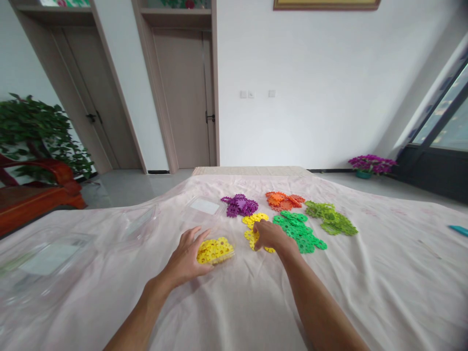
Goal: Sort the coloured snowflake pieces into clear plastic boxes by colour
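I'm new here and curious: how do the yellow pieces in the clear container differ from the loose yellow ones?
The boxed yellow pieces are heaped in a clear container; the loose yellow pieces lie on the cloth. The left hand curls around the boxed pieces' container, while the right hand partly covers the loose ones. Both lots are bright yellow with holes.

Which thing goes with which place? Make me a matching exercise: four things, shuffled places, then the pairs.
Things
1. Purple pieces
2. Left hand
3. Lime-green pieces
4. Right hand

Places
A. Over the loose yellow pieces
B. Rightmost pile
C. Curled around the left side of the clear container
D. Leftmost loose pile

Pairs: 1-D, 2-C, 3-B, 4-A
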Demonstrator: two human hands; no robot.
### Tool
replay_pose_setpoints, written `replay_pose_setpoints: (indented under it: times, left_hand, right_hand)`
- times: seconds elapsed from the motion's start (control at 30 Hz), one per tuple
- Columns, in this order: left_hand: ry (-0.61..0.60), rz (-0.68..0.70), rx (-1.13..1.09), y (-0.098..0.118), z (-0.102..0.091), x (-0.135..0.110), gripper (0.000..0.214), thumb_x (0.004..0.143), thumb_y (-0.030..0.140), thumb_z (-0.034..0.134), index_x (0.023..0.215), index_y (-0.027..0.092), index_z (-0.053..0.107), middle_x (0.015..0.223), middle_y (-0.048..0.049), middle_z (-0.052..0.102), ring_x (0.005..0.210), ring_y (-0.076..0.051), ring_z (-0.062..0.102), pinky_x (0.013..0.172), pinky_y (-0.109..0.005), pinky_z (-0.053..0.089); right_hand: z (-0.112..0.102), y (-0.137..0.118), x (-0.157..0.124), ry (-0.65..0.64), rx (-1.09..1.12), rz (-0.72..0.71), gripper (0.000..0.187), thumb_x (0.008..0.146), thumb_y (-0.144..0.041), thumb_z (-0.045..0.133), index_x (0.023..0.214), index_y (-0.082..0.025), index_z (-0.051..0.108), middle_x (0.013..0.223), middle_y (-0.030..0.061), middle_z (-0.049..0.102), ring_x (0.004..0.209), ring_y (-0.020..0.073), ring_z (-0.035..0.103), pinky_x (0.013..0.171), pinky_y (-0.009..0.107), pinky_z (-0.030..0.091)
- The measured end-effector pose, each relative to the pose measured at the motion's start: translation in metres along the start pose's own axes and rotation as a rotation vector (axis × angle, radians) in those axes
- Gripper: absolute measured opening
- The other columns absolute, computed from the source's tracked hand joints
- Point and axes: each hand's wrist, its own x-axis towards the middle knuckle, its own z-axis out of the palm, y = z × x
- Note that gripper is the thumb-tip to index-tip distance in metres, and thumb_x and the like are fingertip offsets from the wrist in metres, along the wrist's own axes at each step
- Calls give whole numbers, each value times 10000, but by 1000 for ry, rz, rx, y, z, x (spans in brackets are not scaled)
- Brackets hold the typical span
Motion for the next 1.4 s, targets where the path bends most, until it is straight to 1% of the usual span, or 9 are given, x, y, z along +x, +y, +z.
replay_pose_setpoints:
  times: [0.3,0.43,0.57,0.7,0.77,0.9,1.03,1.2,1.4]
  left_hand:
    - [-3,-4,6,1,0,0,901,611,358,771,1440,319,418,1482,-71,360,1383,-332,300,1130,-449,317]
    - [1,-1,13,0,1,1,910,615,393,776,1446,312,413,1489,-84,352,1382,-337,303,1132,-457,314]
    - [5,2,17,-2,3,1,907,635,463,770,1452,308,406,1500,-92,340,1389,-337,293,1131,-464,315]
    - [4,6,18,-3,2,1,891,652,499,757,1448,287,416,1503,-104,332,1398,-337,278,1142,-469,298]
    - [7,11,10,-3,2,1,890,651,488,758,1447,286,416,1499,-104,336,1395,-338,282,1139,-470,302]
    - [22,18,4,-2,2,0,884,626,421,774,1432,297,433,1480,-94,364,1381,-336,304,1130,-463,317]
    - [14,5,7,-3,3,1,901,605,378,784,1432,329,430,1482,-78,357,1378,-330,311,1127,-451,327]
    - [10,2,5,-3,3,1,865,618,383,775,1418,335,450,1481,-74,350,1382,-327,309,1130,-452,325]
    - [20,8,2,-2,2,0,838,605,359,779,1390,322,488,1478,-76,357,1378,-335,314,1131,-461,322]
  right_hand:
    - [3,5,5,0,98,-19,369,590,-226,806,941,-222,692,949,11,705,858,187,621,574,234,298]
    - [-1,9,8,187,279,-44,226,628,-235,763,822,-195,654,798,-14,656,704,123,553,553,229,261]
    - [-9,-8,5,328,681,-156,221,658,-297,748,782,-180,607,686,-41,575,613,97,490,523,218,280]
    - [-11,-32,-1,158,947,-307,281,688,-339,737,897,-178,640,692,-32,605,604,105,526,527,212,347]
    - [-11,-33,-2,132,900,-328,304,715,-336,724,969,-184,660,772,-5,665,673,126,586,575,220,394]
    - [-12,-3,0,285,479,-167,283,711,-285,735,982,-209,698,934,28,711,827,169,635,683,243,416]
    - [-7,41,7,112,181,53,364,667,-270,769,1024,-227,713,1007,44,716,900,211,647,683,256,409]
    - [0,69,12,55,110,156,527,629,-274,809,1137,-228,677,1122,67,687,989,241,638,734,285,440]
    - [4,72,11,100,81,243,514,710,-363,765,1191,-230,644,1215,106,637,1112,264,604,807,312,459]
